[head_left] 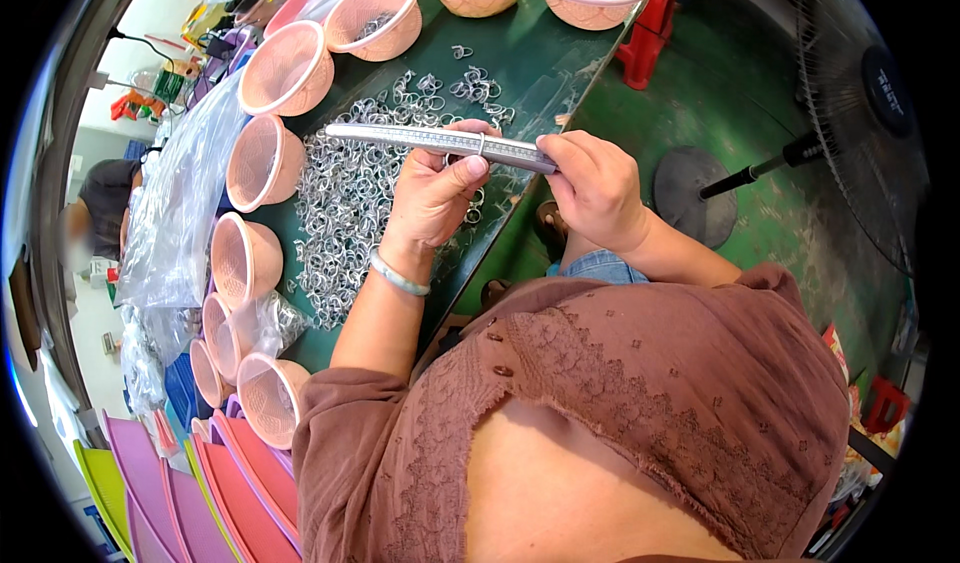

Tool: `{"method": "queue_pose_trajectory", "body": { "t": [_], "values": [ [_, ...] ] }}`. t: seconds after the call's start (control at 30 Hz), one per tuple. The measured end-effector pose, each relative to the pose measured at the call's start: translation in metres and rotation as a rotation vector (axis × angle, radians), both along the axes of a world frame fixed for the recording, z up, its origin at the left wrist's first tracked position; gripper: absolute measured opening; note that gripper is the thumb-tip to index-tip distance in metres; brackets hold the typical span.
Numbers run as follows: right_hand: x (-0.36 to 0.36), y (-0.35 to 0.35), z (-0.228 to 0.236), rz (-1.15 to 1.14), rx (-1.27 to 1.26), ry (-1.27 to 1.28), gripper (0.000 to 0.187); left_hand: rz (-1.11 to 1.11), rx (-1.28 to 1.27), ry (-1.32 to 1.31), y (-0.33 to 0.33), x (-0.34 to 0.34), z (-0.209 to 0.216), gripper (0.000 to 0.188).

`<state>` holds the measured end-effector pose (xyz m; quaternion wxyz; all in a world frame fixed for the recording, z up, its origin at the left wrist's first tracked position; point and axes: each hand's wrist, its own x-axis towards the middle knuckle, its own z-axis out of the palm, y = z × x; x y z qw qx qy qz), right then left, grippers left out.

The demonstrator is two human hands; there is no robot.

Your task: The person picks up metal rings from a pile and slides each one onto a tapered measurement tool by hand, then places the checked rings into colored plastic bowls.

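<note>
A long tapered metal ring mandrel (390,135) with marks along its side lies nearly level above the table, its thin end to the left. My right hand (603,188) grips the thick end between thumb and fingers. Around the thicker part of the mandrel sits a silver ring (482,145). My left hand (432,201), with a pale bangle at the wrist, closes its thumb and fingers on that ring from below. Beneath the mandrel spreads a large pile of silver-coloured rings (345,208). Farther off, a smaller cluster of rings (477,85) lies apart.
Pink plastic baskets (265,163) curve along the left and far sides of the green table (545,88), some holding rings. Clear plastic bags (180,223) lie beyond them. Colourful trays (235,483) stand at the lower left. A floor fan (740,178) and a red stool (650,33) are at right.
</note>
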<state>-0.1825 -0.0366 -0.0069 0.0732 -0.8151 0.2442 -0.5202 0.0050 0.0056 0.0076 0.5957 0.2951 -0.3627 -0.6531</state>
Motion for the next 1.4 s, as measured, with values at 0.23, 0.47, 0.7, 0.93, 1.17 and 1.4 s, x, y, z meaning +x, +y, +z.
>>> {"method": "queue_pose_trajectory", "body": {
  "t": [0.23,0.47,0.7,0.93,1.17,1.4],
  "values": [
    [0.002,0.000,0.000,-0.009,-0.035,-0.020,0.033,0.071,0.045,-0.013,0.004,-0.003,-0.001,0.035],
    [0.000,0.000,0.000,-0.018,-0.037,-0.015,0.032,0.094,0.054,-0.048,0.003,-0.006,-0.001,0.036],
    [-0.002,0.000,0.002,-0.017,-0.021,-0.043,0.034,0.081,0.056,-0.040,0.001,-0.009,0.000,0.037],
    [-0.006,0.000,0.002,-0.013,0.002,-0.039,0.036,0.031,0.010,-0.047,-0.001,-0.006,-0.007,0.036],
    [-0.010,0.000,0.004,-0.020,0.001,-0.043,0.036,0.044,0.017,-0.089,-0.004,-0.008,-0.002,0.034],
    [-0.015,-0.001,0.007,-0.044,0.002,-0.051,0.034,0.062,-0.005,-0.122,-0.007,-0.014,0.006,0.031]
  ]
}}
